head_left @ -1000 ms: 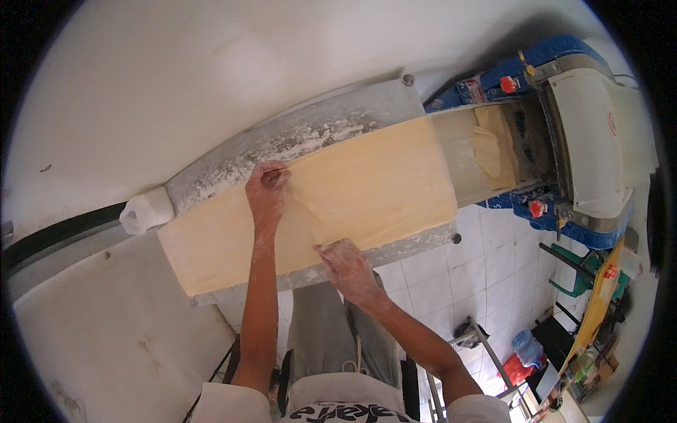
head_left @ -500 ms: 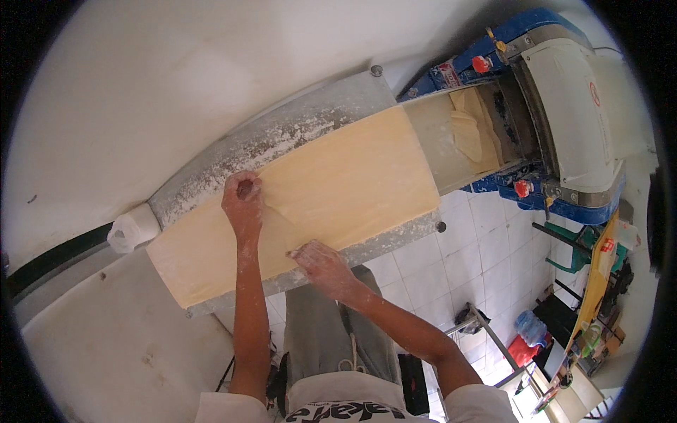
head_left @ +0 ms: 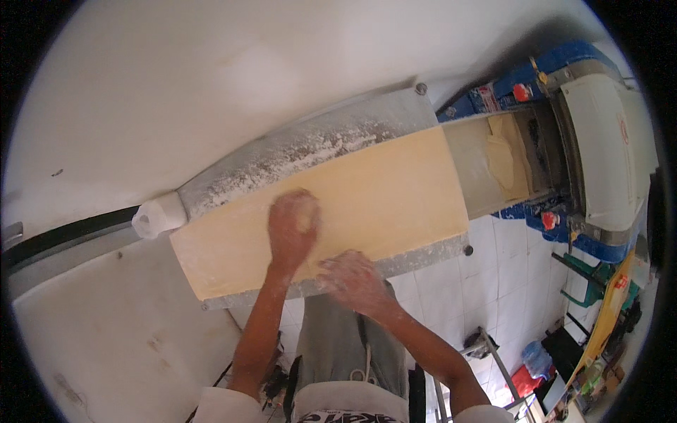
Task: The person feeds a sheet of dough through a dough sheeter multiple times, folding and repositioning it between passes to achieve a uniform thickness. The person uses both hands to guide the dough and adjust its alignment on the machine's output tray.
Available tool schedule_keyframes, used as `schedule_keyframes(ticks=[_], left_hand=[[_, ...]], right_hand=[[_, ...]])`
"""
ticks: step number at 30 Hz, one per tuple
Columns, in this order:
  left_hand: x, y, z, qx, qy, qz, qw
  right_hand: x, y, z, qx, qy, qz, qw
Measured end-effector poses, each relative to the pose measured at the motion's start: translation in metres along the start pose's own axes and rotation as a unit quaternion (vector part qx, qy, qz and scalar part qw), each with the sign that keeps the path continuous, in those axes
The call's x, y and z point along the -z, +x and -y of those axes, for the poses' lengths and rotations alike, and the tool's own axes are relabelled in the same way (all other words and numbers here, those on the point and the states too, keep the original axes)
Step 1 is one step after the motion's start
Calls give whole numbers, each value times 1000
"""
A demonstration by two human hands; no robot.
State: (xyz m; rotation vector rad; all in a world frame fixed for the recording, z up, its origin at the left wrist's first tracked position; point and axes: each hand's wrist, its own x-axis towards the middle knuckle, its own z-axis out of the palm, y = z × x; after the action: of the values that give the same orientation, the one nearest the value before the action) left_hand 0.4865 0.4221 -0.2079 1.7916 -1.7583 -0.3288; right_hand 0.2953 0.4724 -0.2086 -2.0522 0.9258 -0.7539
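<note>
The pale dough sheet [head_left: 395,187] lies on the counter [head_left: 423,255], beneath the blurred, curled left hand [head_left: 293,224] and beside the floury right hand [head_left: 352,280]; whether either grips it, I cannot tell.

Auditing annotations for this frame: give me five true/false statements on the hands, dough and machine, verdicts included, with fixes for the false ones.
1. A pale yellow dough sheet lies on the grey table. True.

2. The left hand is over the dough sheet, and the right hand is at its near edge. True.

3. The left hand grips a rolling pin. False: no rolling pin shows; the hand is blurred, so its grip cannot be told.

4. A blue and white machine stands beyond the table's right end. True.

5. The round knobs on the machine are green. False: red knobs show on it.
</note>
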Motion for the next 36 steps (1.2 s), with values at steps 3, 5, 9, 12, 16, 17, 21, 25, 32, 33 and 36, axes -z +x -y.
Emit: schedule_keyframes(ticks=[3, 5, 9, 12, 16, 17, 21, 25, 32, 33, 36], left_hand=[[5, -17, -9, -50, 53, 118, 990], [14, -32, -7, -38, 102, 177, 978], [51, -58, 18, -4, 166, 157, 973], [51, -64, 19, 50, 151, 74, 984], [27, -60, -4, 220, 73, 13, 973], [20, -59, -7, 241, 86, 4, 967], [2, -57, -11, 328, 87, 1, 941], [-5, -56, -12, 300, 47, -24, 953], [-2, -52, -13, 368, -141, -62, 917], [-2, -52, -11, 360, -143, -59, 920], [1, -55, -4, 341, -144, -50, 928]], right_hand=[[38, -3, -30, -51, 40, -96, 993], [70, 1, -50, -60, -34, -157, 985], [131, 0, -83, -126, -95, -200, 967], [153, -11, -110, -171, -123, -262, 942], [175, -15, -132, -254, -113, -283, 918], [178, -15, -138, -276, -98, -286, 913], [186, -20, -161, -336, -36, -264, 903], [189, -26, -177, -340, -19, -210, 916], [186, -25, -186, -341, 112, -196, 913], [187, -24, -184, -347, 117, -199, 909], [185, -17, -174, -359, 159, -213, 895]])
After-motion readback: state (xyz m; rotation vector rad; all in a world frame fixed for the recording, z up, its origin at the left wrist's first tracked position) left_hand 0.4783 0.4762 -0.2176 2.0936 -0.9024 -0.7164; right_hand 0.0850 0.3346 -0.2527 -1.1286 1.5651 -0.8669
